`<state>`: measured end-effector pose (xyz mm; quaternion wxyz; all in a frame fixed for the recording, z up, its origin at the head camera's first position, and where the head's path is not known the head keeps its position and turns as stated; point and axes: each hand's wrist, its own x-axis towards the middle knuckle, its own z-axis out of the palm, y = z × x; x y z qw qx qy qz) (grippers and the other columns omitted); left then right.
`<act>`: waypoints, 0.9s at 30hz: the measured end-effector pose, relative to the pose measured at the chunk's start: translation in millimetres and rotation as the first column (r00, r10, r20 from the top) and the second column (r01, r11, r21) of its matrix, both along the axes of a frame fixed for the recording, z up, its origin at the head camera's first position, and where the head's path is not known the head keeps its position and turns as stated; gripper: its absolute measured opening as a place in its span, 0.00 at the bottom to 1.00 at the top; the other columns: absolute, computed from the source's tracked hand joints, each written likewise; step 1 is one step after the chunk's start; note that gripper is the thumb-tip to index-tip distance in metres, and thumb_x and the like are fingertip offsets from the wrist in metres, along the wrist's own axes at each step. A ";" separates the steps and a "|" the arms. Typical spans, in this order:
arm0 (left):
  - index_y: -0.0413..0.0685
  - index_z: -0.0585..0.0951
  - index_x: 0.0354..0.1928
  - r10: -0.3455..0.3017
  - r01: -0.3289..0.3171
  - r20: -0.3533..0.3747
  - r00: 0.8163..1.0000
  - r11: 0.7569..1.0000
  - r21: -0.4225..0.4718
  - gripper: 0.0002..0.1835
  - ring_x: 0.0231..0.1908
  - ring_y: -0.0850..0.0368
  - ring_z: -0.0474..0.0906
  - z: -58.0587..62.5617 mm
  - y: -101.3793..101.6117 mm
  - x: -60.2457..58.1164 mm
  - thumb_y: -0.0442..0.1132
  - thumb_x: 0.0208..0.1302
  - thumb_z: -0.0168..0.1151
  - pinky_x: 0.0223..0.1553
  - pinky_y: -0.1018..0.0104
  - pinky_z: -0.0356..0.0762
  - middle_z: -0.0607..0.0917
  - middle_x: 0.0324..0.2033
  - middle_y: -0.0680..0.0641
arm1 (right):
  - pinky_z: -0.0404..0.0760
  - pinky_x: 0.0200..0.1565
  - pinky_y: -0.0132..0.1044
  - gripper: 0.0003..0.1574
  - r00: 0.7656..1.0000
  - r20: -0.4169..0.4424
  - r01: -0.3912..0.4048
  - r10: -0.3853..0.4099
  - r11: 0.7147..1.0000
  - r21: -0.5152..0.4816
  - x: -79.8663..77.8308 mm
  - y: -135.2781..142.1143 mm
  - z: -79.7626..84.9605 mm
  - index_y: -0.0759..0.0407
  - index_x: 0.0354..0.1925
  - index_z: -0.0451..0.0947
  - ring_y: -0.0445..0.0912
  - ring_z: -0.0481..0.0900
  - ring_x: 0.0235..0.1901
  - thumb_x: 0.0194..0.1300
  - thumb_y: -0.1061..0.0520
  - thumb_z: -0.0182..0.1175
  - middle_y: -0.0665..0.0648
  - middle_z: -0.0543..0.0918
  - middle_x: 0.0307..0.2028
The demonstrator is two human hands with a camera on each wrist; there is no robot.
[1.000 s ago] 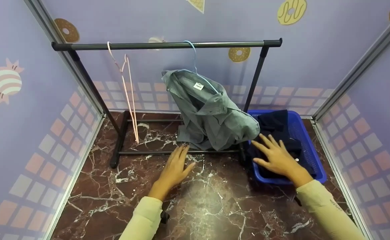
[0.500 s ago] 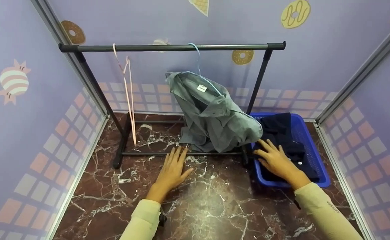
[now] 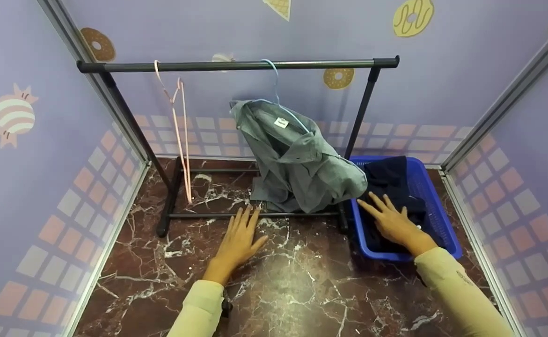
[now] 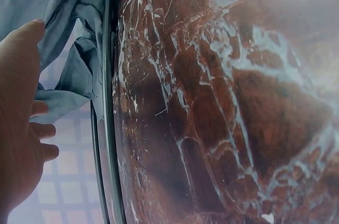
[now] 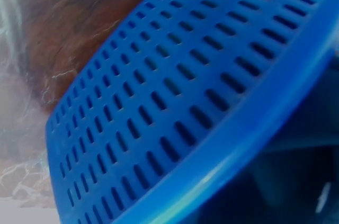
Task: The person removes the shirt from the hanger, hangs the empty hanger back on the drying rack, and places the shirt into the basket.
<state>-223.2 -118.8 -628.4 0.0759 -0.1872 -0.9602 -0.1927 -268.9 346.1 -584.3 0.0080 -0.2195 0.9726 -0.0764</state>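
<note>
Lilac panel walls (image 3: 199, 28) stood at the back, left and right, joined at silver-grey metal corner strips (image 3: 66, 28). Printed motifs included a striped pink-and-white wrapped candy (image 3: 14, 113), brown ring doughnuts (image 3: 97, 44) and a drizzled yellow doughnut (image 3: 404, 21). Pink and white squares (image 3: 51, 227) banded the lower walls. The glossy red-brown marbled surface (image 3: 292, 290) showed pale veining.

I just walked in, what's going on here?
A person's left hand is held open in front of a black rack, and the right hand is spread over dark clothes in a blue basket. Neither grips anything; whether the clothes are touched is unclear. A grey-green shirt hangs on the rack by a blue hanger, with a bare pink hanger to its left.
</note>
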 end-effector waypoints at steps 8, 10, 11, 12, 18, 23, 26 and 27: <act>0.43 0.57 0.80 -0.002 0.002 -0.003 1.000 1.000 -0.005 0.44 0.77 0.30 0.54 -3.4 0.3 0.5 0.56 0.72 0.61 0.76 0.32 0.53 0.62 0.77 0.31 | 0.49 0.56 0.92 0.43 0.976 0.217 0.026 -0.038 0.998 0.060 -11.4 2.1 -16.6 0.49 0.81 0.54 0.75 0.44 0.78 0.79 0.33 0.45 0.64 0.50 0.82; 0.43 0.57 0.80 0.001 -0.001 0.000 1.000 1.000 -0.004 0.44 0.77 0.30 0.54 -4.1 -0.2 0.8 0.57 0.72 0.61 0.76 0.32 0.53 0.62 0.76 0.31 | 0.47 0.57 0.92 0.45 0.963 0.266 0.020 -0.043 0.996 0.087 -14.1 2.2 -21.6 0.49 0.82 0.52 0.75 0.42 0.78 0.79 0.31 0.44 0.65 0.48 0.82; 0.44 0.57 0.81 0.003 -0.003 0.001 1.000 1.000 -0.005 0.44 0.77 0.30 0.54 -4.9 -0.6 0.9 0.57 0.72 0.61 0.76 0.32 0.52 0.63 0.76 0.31 | 0.47 0.57 0.92 0.45 0.958 0.284 0.016 -0.044 0.995 0.100 -15.0 2.1 -23.7 0.49 0.82 0.52 0.75 0.41 0.78 0.79 0.31 0.44 0.65 0.48 0.82; 0.44 0.57 0.81 0.004 -0.004 0.001 1.000 1.000 -0.006 0.44 0.77 0.30 0.54 -5.3 -1.1 1.3 0.57 0.72 0.61 0.76 0.32 0.53 0.63 0.76 0.31 | 0.47 0.57 0.92 0.45 0.953 0.299 0.011 -0.044 0.994 0.109 -15.6 1.9 -25.9 0.50 0.82 0.51 0.75 0.41 0.78 0.79 0.31 0.44 0.65 0.47 0.82; 0.46 0.56 0.81 0.015 -0.015 0.007 1.000 1.000 -0.012 0.45 0.77 0.29 0.55 -7.1 -4.1 1.9 0.58 0.72 0.61 0.76 0.32 0.53 0.63 0.76 0.32 | 0.43 0.58 0.92 0.45 0.945 0.325 0.006 -0.046 0.992 0.123 -16.6 -0.8 -30.5 0.50 0.83 0.50 0.74 0.39 0.79 0.79 0.33 0.46 0.65 0.46 0.82; 0.45 0.55 0.81 0.012 -0.012 0.018 1.000 1.000 -0.006 0.45 0.77 0.30 0.54 -4.9 -3.3 2.0 0.58 0.72 0.60 0.76 0.32 0.52 0.62 0.77 0.32 | 0.46 0.61 0.90 0.47 0.973 0.230 0.020 -0.033 0.998 0.061 -7.3 4.5 -31.5 0.50 0.82 0.53 0.74 0.42 0.79 0.76 0.33 0.51 0.65 0.49 0.82; 0.46 0.56 0.81 0.019 -0.019 0.013 1.000 1.000 0.001 0.44 0.78 0.30 0.54 -1.4 -4.2 1.5 0.58 0.73 0.60 0.76 0.32 0.51 0.62 0.77 0.32 | 0.48 0.63 0.88 0.47 0.989 0.147 0.022 -0.021 1.000 -0.003 0.0 5.7 -31.5 0.51 0.81 0.57 0.74 0.45 0.78 0.73 0.34 0.55 0.65 0.51 0.81; 0.46 0.56 0.81 0.023 -0.023 0.009 1.000 1.000 0.002 0.44 0.78 0.31 0.54 -0.3 -4.8 1.3 0.58 0.73 0.60 0.76 0.33 0.52 0.63 0.76 0.32 | 0.49 0.63 0.87 0.47 0.993 0.118 0.017 -0.014 1.000 -0.021 2.1 5.3 -31.1 0.51 0.80 0.58 0.74 0.45 0.78 0.72 0.34 0.57 0.66 0.52 0.81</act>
